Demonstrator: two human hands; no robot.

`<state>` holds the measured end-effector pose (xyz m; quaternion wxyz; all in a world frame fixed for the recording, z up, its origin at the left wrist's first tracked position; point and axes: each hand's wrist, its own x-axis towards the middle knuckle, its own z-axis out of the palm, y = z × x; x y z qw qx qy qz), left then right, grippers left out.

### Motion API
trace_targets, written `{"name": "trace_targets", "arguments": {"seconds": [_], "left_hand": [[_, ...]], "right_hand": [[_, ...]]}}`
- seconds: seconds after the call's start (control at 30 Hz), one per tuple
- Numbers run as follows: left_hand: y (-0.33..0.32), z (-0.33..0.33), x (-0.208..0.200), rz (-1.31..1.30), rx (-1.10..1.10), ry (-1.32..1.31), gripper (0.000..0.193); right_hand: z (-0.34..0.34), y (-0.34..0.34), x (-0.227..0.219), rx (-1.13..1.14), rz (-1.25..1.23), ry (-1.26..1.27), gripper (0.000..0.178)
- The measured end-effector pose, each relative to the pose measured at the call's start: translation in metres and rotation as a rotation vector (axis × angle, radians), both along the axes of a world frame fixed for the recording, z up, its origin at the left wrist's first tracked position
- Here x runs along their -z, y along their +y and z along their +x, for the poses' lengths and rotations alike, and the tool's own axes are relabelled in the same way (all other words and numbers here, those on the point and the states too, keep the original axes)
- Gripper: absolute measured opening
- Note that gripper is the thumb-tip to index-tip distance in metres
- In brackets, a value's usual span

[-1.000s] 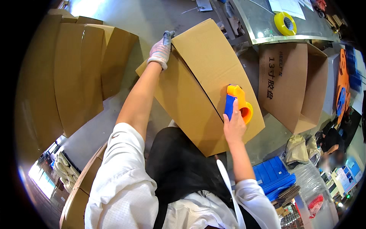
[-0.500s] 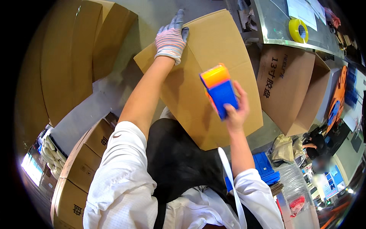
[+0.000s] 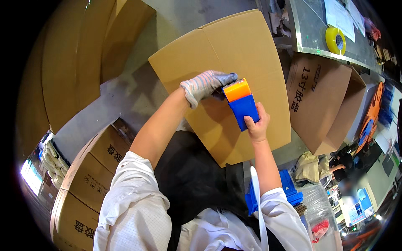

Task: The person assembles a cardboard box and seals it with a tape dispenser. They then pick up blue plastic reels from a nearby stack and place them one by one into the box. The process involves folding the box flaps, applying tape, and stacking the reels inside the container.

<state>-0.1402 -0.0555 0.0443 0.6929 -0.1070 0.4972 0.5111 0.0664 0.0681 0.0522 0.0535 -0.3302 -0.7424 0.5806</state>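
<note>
My right hand (image 3: 258, 124) is bare and wraps round the blue body of a blue-and-orange tape dispenser (image 3: 244, 109). The dispenser's orange end, with a toothed edge, points up and to the left. At that edge is my left hand (image 3: 208, 85), in a striped grey-palmed glove. Its fingers are bent and drawn together against the dispenser's front; whatever they pinch is hidden. Both hands are above a large brown cardboard box (image 3: 247, 46), whose flat face is turned up in front of my knees, with a seam across its upper part.
Tall cardboard boxes (image 3: 69, 62) stand at the left, stacked printed cartons (image 3: 90, 184) at the lower left. An open carton (image 3: 320, 92) sits to the right, beneath a metal table (image 3: 310, 25) bearing a yellow tape roll (image 3: 335, 41) and papers. Another person's arm (image 3: 337, 167) shows at far right.
My left hand has left the box's upper left edge and come down and right to the dispenser's toothed end. My right hand has moved slightly down, still holding the dispenser.
</note>
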Motion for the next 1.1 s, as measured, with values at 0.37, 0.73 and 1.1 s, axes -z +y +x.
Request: {"name": "trace_targets", "arguments": {"seconds": [0.37, 0.73, 1.1], "left_hand": [[-0.009, -0.215, 0.021, -0.3, 0.025, 1.14, 0.016], [-0.009, -0.186, 0.136, -0.507, 0.843, 1.083, 0.046], [0.037, -0.08, 0.021, 0.108, 1.018, 2.137, 0.052]], "right_hand": [[-0.06, 0.003, -0.039, 0.059, -0.241, -0.214, 0.035], [-0.061, -0.008, -0.02, 0.043, -0.184, -0.248, 0.037], [-0.072, 0.006, -0.034, -0.108, -0.103, -0.377, 0.054]]}}
